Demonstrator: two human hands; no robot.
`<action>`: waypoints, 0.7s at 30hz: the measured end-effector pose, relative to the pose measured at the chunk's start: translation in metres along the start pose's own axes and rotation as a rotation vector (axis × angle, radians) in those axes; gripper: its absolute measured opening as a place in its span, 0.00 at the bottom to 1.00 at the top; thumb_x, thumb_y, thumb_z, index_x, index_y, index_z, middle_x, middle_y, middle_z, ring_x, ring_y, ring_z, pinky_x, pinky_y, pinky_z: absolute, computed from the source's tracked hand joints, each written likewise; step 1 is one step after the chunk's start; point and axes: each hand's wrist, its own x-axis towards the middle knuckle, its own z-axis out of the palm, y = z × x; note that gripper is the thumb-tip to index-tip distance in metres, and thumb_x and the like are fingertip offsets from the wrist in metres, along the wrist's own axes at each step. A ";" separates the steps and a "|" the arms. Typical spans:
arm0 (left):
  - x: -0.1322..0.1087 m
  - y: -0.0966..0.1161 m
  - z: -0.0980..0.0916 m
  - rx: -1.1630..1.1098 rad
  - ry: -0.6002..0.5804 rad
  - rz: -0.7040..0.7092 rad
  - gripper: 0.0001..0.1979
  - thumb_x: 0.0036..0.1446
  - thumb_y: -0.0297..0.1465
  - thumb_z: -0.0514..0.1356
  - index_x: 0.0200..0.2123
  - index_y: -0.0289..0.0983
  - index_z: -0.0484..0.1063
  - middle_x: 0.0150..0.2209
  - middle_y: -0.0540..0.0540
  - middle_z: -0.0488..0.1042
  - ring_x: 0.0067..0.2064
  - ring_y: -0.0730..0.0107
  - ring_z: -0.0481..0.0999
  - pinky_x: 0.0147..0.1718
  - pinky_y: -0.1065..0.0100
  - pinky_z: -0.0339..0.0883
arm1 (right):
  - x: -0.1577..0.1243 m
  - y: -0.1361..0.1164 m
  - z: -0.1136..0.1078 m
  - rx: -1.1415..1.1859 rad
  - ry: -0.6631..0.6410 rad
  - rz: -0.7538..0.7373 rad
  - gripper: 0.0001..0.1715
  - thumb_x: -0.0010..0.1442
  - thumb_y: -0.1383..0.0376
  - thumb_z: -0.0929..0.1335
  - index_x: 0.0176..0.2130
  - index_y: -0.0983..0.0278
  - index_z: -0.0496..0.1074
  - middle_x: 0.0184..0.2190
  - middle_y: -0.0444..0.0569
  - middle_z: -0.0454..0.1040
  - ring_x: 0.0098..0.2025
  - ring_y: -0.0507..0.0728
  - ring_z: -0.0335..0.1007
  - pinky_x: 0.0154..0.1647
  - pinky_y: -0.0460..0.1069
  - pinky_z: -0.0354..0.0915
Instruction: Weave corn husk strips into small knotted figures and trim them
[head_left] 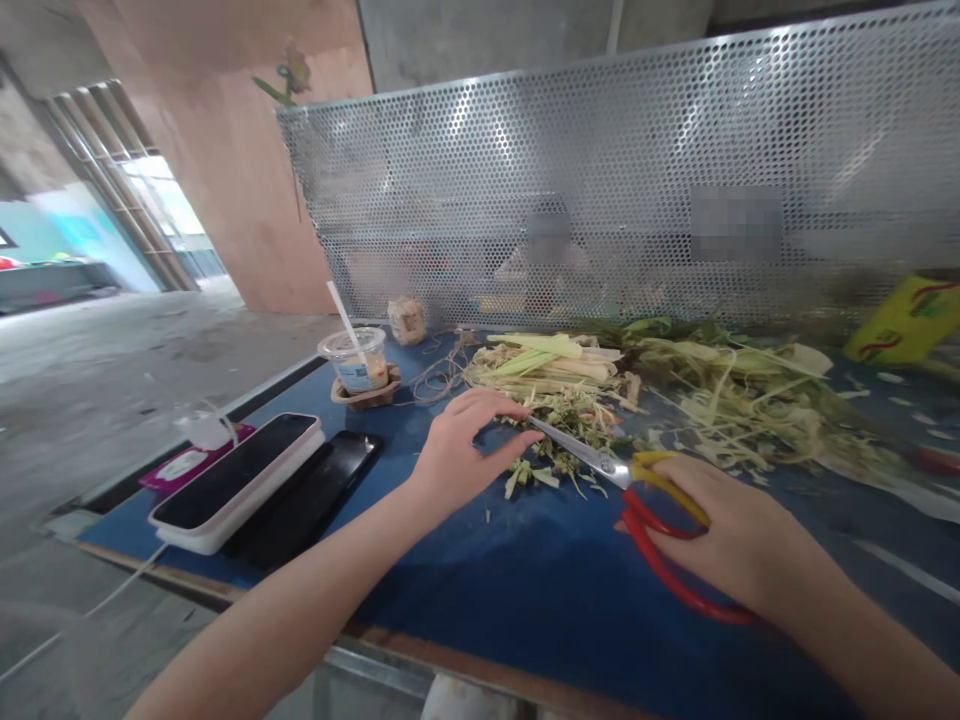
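My right hand (739,535) is closed around the handles of a pair of scissors (589,455), one loop yellow and one red. The blades look closed and point left. My left hand (469,440) reaches over the blue tabletop, thumb and forefinger apart beside the scissor tips; I cannot tell whether they touch the metal. Just beyond the blades lies a loose heap of green plant scraps (570,415). Behind it rests a stack of pale, cut leaf strips (547,360). A tangled pile of long, dry-looking leaves (727,390) spreads to the right.
At the left are a white-edged case with a dark top (240,475), a black phone-like slab (322,490) and a purple packet (180,466). A straw stands in a plastic cup (358,362) near a string tangle (442,375). A perforated metal panel (615,150) closes the table's back.
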 end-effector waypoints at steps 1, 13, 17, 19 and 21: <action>0.001 0.000 -0.002 0.011 -0.034 -0.034 0.11 0.50 0.34 0.59 0.37 0.36 0.68 0.34 0.45 0.74 0.39 0.69 0.72 0.42 0.64 0.65 | 0.000 0.000 0.000 0.002 -0.018 0.023 0.21 0.49 0.51 0.64 0.37 0.62 0.70 0.41 0.51 0.74 0.34 0.60 0.74 0.25 0.49 0.69; -0.009 -0.013 0.017 0.395 -0.779 -0.097 0.18 0.52 0.36 0.56 0.45 0.37 0.64 0.42 0.41 0.72 0.46 0.56 0.69 0.45 0.55 0.60 | 0.009 0.003 0.003 0.223 -0.063 0.254 0.20 0.47 0.50 0.65 0.35 0.61 0.67 0.32 0.49 0.73 0.33 0.59 0.71 0.30 0.50 0.67; -0.004 -0.011 0.013 0.054 -0.599 -0.239 0.10 0.54 0.31 0.51 0.38 0.36 0.68 0.37 0.44 0.74 0.38 0.65 0.73 0.38 0.64 0.66 | 0.010 -0.005 0.004 0.504 -0.051 0.302 0.15 0.47 0.54 0.67 0.32 0.61 0.64 0.30 0.48 0.71 0.33 0.58 0.70 0.31 0.50 0.67; -0.002 -0.007 0.012 -0.285 -0.487 -0.399 0.10 0.54 0.34 0.52 0.37 0.35 0.68 0.33 0.45 0.74 0.32 0.70 0.73 0.32 0.68 0.68 | 0.011 -0.011 0.005 0.740 -0.062 0.322 0.18 0.45 0.55 0.68 0.33 0.61 0.62 0.32 0.49 0.71 0.34 0.58 0.71 0.33 0.51 0.68; -0.001 -0.002 0.014 -0.595 -0.401 -0.547 0.11 0.52 0.35 0.55 0.36 0.34 0.68 0.31 0.46 0.74 0.29 0.72 0.73 0.30 0.69 0.69 | 0.013 -0.017 0.007 0.985 -0.062 0.311 0.21 0.44 0.55 0.70 0.35 0.61 0.60 0.38 0.51 0.70 0.39 0.58 0.70 0.39 0.52 0.67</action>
